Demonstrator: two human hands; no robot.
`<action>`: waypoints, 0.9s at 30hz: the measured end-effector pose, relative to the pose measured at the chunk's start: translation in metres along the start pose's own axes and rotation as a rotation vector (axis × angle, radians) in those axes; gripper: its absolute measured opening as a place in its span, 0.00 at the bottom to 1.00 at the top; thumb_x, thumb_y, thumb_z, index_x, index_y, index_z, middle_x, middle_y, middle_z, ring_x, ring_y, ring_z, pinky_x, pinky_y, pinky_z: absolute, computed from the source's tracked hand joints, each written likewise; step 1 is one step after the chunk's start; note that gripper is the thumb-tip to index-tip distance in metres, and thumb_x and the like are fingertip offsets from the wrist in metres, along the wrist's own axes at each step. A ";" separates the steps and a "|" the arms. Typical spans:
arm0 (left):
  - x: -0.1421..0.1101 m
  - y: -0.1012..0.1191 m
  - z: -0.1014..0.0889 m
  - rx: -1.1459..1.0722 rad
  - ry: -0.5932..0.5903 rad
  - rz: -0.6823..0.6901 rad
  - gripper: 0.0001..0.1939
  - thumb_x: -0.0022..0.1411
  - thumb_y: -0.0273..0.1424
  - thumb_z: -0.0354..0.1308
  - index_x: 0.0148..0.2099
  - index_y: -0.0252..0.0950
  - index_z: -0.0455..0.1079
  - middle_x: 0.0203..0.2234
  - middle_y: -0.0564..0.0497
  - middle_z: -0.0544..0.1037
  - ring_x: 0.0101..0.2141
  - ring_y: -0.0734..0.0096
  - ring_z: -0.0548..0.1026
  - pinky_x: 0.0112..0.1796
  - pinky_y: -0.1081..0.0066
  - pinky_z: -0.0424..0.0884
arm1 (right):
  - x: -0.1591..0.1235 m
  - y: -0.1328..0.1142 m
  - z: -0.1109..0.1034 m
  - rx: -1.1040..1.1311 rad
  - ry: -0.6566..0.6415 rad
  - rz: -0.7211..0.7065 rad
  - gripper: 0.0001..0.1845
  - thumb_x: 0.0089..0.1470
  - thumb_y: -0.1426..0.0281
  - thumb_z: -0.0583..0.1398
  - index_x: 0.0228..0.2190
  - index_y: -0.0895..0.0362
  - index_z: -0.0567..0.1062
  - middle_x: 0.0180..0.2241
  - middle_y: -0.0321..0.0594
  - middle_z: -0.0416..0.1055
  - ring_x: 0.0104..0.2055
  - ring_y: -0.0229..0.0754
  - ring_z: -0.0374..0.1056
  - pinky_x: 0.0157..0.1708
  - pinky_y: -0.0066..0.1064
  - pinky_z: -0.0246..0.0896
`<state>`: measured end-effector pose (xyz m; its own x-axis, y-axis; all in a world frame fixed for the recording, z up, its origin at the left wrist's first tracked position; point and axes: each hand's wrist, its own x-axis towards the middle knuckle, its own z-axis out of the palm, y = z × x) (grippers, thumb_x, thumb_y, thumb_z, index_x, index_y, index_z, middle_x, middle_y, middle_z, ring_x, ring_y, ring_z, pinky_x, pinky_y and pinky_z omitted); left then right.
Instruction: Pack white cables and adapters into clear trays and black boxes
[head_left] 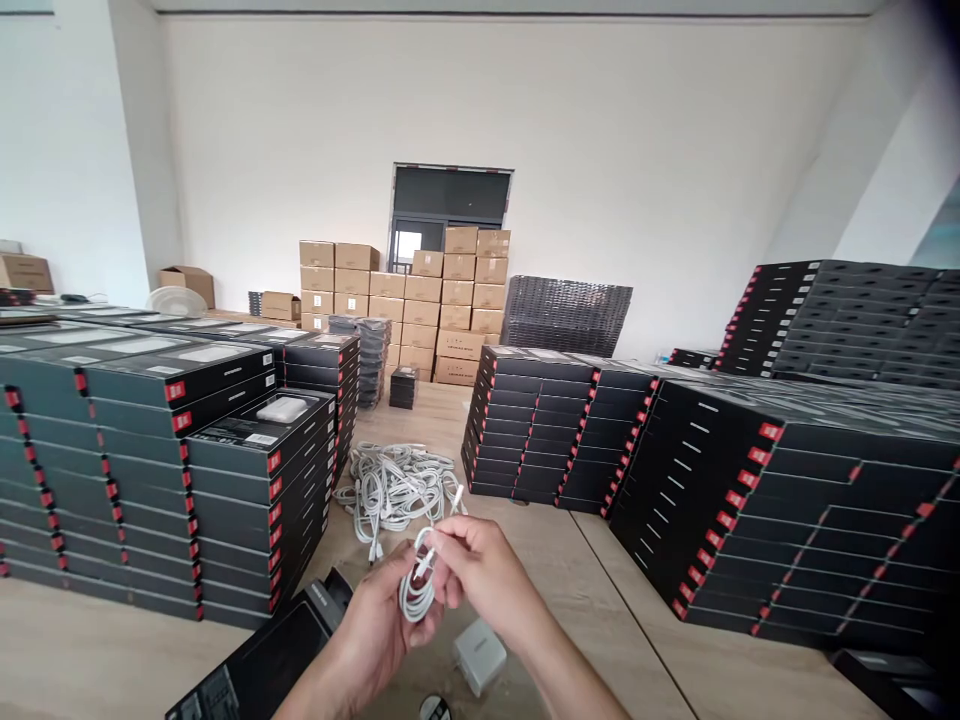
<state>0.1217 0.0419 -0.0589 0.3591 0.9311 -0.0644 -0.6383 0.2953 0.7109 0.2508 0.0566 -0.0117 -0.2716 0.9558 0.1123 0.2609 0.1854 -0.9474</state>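
A coiled white cable (417,603) is held between my two hands above the table. My left hand (382,610) wraps round the coil from the left. With bent fingers, my right hand (476,565) pinches the cable near its upper end, where a white plug sticks up. Just beyond them lies a tangled heap of white cables (397,485). Below my right hand sits a white power adapter (481,655). An open black box (262,660) lies to the left, partly hidden by my left forearm.
Stacks of black boxes with red tabs rise on the left (142,480) and right (787,520) of the wooden table (547,590). Brown cartons (420,315) are piled by the far wall. A small round black-and-white item (435,708) lies at the near edge.
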 end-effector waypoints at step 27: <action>-0.003 0.022 -0.014 0.921 0.108 0.379 0.05 0.56 0.31 0.58 0.32 0.35 0.72 0.23 0.53 0.74 0.25 0.71 0.69 0.29 0.74 0.63 | 0.006 0.013 0.001 0.042 0.004 -0.021 0.12 0.50 0.62 0.61 0.28 0.58 0.78 0.24 0.36 0.73 0.22 0.36 0.65 0.18 0.24 0.54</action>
<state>0.0970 0.0489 -0.0524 0.1485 0.9573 0.2481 0.0947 -0.2635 0.9600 0.2519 0.0642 -0.0241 -0.2733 0.9526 0.1336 0.2156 0.1960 -0.9566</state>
